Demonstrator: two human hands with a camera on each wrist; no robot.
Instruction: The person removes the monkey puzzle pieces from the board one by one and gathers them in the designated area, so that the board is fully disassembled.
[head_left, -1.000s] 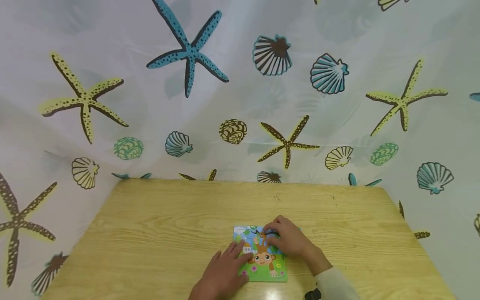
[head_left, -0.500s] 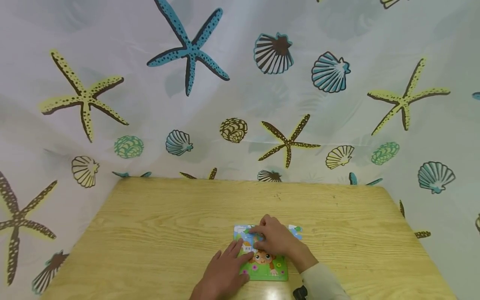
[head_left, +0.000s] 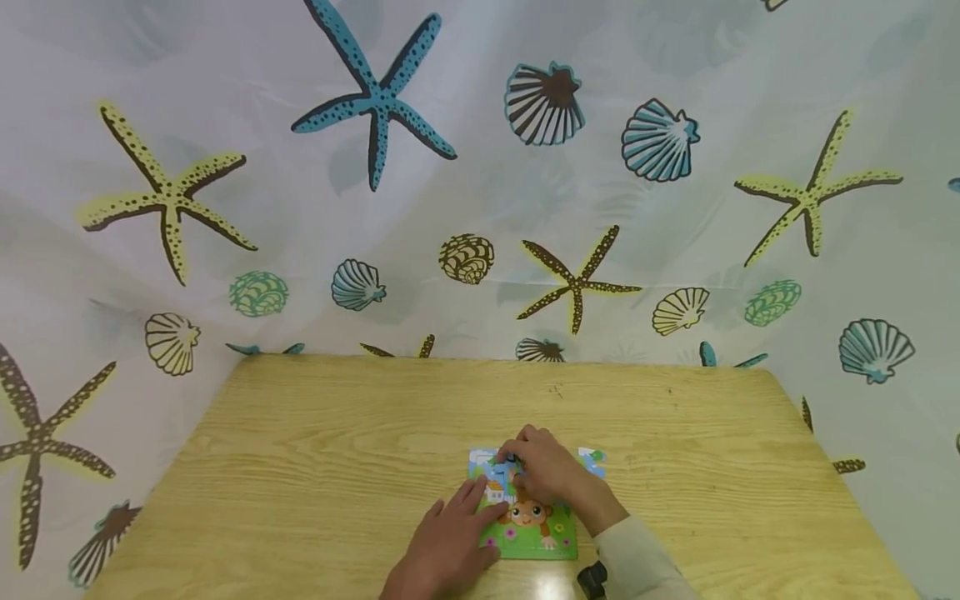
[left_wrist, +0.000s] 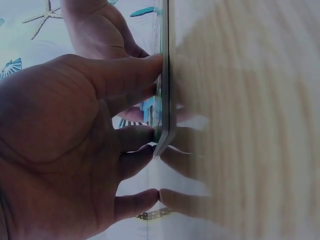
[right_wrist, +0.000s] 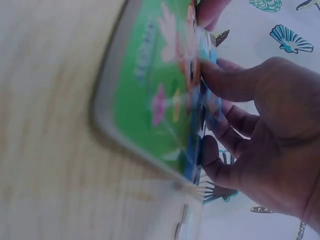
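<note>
Ideally, square the piece [right_wrist: 214,111] over its gap before pressing down evenly, since a slanted push could lift its neighbours. The right hand [head_left: 551,467] pinches that piece between thumb and fingers; the left hand [head_left: 450,546], fingers spread and nearly straight, grips nothing but steadies the monkey puzzle [head_left: 527,546], which lies well in from the desk's [head_left: 337,433] far edge, roughly midway between its sides. From the head, the knuckles hide the pinch that the right wrist view reveals; yet it plainly places the loose piece [head_left: 592,458] beside the puzzle's far right corner.
</note>
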